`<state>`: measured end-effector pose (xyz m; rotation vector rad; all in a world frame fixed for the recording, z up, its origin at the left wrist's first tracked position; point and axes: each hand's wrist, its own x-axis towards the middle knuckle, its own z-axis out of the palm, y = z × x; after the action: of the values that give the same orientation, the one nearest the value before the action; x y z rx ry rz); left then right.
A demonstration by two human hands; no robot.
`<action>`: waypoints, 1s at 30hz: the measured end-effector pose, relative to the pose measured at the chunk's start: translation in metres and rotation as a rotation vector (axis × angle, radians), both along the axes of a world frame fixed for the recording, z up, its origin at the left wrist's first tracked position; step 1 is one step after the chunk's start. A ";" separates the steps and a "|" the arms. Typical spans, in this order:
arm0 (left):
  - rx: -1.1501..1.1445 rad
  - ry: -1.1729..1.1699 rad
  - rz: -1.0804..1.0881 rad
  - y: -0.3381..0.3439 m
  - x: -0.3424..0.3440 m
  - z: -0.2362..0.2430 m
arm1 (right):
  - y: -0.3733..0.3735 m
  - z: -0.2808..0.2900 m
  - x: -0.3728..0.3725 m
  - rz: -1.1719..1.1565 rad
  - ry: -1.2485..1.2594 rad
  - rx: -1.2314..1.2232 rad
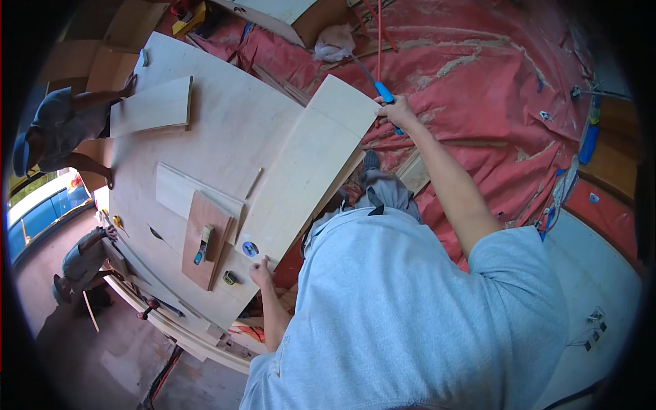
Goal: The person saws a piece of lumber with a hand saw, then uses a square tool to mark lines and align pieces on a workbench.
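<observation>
A long pale plywood board (311, 157) lies diagonally along the near side of a large plywood worktop (219, 109). My right hand (396, 113) is closed on a blue-handled tool (383, 92) with a long bar, beside the board's upper corner. My left hand (261, 273) pinches the lower end of the same board, next to a round dark-blue label (250, 249). A small tape measure (229, 277) sits left of that hand. Stacked pale (178, 178) and reddish (195, 239) panels carry a hand plane (203, 244). A thin stick (254, 183) lies nearby.
Two other people, one upper left (58, 123) and one lower left (82, 263), work at the worktop's far side. Wrinkled red sheeting (471, 82) with debris covers the ground at right. Curved wooden strips (178, 328) run along the lower left. A blue car (41, 219) shows outside.
</observation>
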<state>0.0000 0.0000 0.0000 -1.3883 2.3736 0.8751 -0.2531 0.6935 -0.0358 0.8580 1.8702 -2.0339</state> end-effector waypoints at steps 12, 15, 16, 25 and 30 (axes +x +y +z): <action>0.038 0.001 0.010 -0.001 -0.065 0.009 | 0.005 0.011 0.027 -0.023 -0.040 0.093; 0.084 -0.008 0.006 -0.022 -0.057 0.007 | -0.005 0.014 0.021 -0.028 -0.019 0.077; 0.083 -0.041 0.030 -0.022 -0.056 0.008 | -0.008 0.014 0.022 -0.019 -0.005 0.100; 0.116 -0.073 0.101 -0.018 -0.047 0.009 | -0.009 0.003 0.024 -0.001 -0.001 0.142; 0.115 -0.053 0.099 -0.034 -0.040 0.008 | -0.020 0.010 0.014 0.017 0.016 0.074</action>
<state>-0.0404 -0.0339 0.0083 -1.4743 2.1952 0.9719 -0.2392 0.6738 -0.0257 0.8438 1.9657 -1.9784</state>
